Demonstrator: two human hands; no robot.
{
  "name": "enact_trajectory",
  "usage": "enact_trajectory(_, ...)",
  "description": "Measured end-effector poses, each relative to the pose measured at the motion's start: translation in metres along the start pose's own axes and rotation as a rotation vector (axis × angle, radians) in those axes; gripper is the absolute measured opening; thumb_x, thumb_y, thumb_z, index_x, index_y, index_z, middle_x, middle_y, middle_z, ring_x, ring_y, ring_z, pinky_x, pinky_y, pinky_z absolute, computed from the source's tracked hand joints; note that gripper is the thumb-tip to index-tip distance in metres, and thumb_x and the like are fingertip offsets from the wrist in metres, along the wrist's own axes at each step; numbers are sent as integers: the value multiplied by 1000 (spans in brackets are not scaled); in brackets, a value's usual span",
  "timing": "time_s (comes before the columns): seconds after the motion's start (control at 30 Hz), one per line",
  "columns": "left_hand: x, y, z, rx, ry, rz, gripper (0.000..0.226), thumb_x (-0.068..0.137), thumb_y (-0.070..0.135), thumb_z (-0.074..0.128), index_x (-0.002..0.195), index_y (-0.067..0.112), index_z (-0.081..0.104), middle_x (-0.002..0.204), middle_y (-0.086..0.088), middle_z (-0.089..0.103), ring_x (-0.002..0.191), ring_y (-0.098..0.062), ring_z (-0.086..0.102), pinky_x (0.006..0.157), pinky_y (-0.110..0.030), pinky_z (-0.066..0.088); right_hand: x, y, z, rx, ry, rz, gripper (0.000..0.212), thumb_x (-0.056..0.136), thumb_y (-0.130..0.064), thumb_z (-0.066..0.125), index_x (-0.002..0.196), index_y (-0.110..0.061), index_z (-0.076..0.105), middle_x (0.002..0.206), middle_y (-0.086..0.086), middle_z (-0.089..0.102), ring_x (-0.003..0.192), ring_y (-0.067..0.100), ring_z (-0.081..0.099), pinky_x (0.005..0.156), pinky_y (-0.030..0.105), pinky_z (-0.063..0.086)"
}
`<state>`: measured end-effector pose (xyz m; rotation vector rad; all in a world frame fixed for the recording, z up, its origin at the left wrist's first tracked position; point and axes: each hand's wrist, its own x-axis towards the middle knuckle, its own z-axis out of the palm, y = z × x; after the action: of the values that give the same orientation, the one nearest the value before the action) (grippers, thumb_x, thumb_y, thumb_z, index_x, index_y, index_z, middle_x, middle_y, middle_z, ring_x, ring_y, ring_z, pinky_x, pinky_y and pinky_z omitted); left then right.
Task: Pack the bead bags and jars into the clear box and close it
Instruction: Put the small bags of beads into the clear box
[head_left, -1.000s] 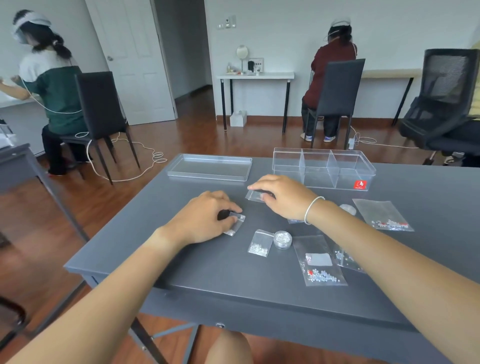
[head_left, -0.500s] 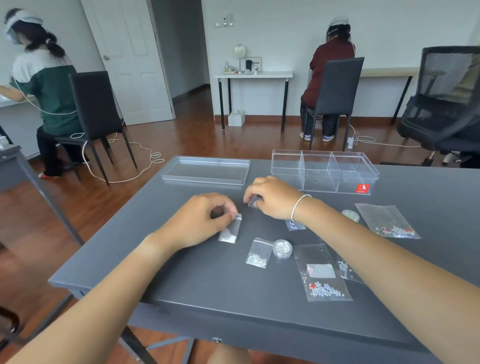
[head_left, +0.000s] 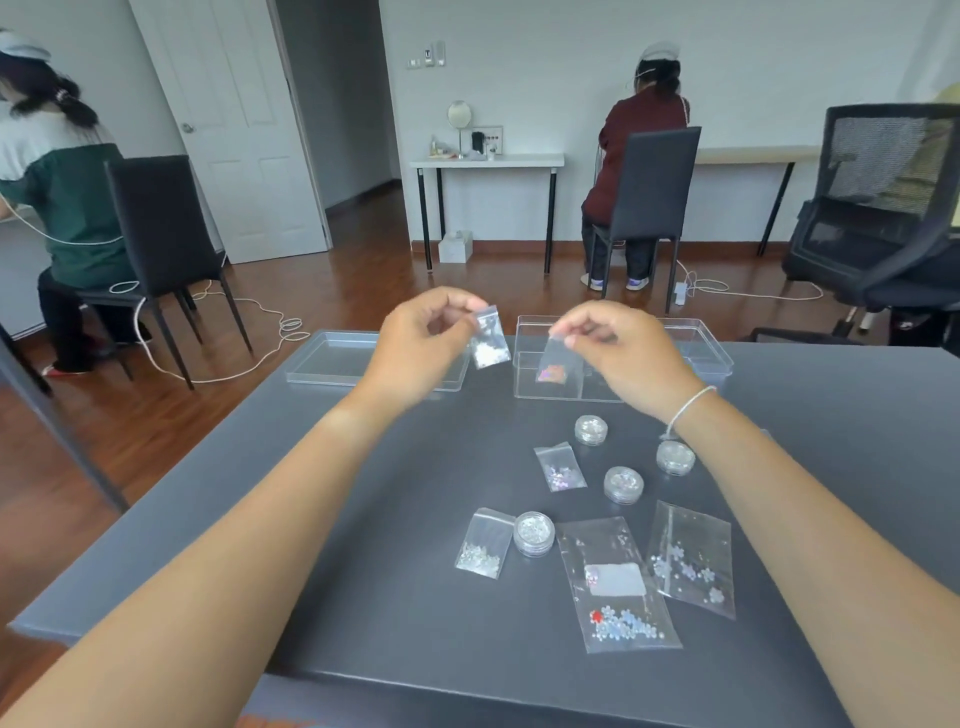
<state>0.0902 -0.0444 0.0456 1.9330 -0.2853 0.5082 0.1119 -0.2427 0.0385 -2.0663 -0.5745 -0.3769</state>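
Note:
My left hand (head_left: 421, 348) pinches a small bead bag (head_left: 489, 343) of white beads, raised above the table. My right hand (head_left: 623, 353) pinches another small bag (head_left: 555, 365) with pinkish beads, hanging just in front of the clear box (head_left: 711, 353). The box stands open at the table's far side, its flat lid (head_left: 332, 358) lying to its left. On the table lie several round jars, among them one jar (head_left: 591, 429) nearest the box and another jar (head_left: 533, 533) near me, plus several bags, such as a large bag (head_left: 618, 587) and a small bag (head_left: 482, 543).
The dark grey table (head_left: 395, 571) drops off at its left and near edges. Two people sit with their backs to me at other desks, on black chairs (head_left: 156, 223). An office chair (head_left: 883, 208) stands at the far right. Cables lie on the wood floor.
Both hands have lifted off the table, each raising a small bag toward the box. The view has moved closer, and more jars now show where my right forearm lay.

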Motion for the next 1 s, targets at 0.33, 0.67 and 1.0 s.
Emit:
enact_trajectory(0.33,50,-24,50,142,-64,-23,18,82,15,59,78,32,65,70,8,63,55,1,49,53,-11,38,1,28,-8,0,275,-3,21,84,2,51,88,-13,66,94,1,62,79,6,54,73,5,38)
enact_trajectory(0.67,70,-30,62,453,-259,-57,17,82,18,56,76,28,68,88,0,72,81,-14,62,78,-25,48,2,28,-9,-22,352,-71,21,82,2,52,89,-12,66,86,-7,57,72,-14,48,69,0,36)
enact_trajectory(1.0,63,-22,62,608,-243,-18,25,85,22,49,97,25,71,108,2,70,107,-22,57,102,-41,36,1,29,-10,-47,338,-35,21,83,0,51,91,-13,66,88,-6,58,71,-1,48,68,2,36)
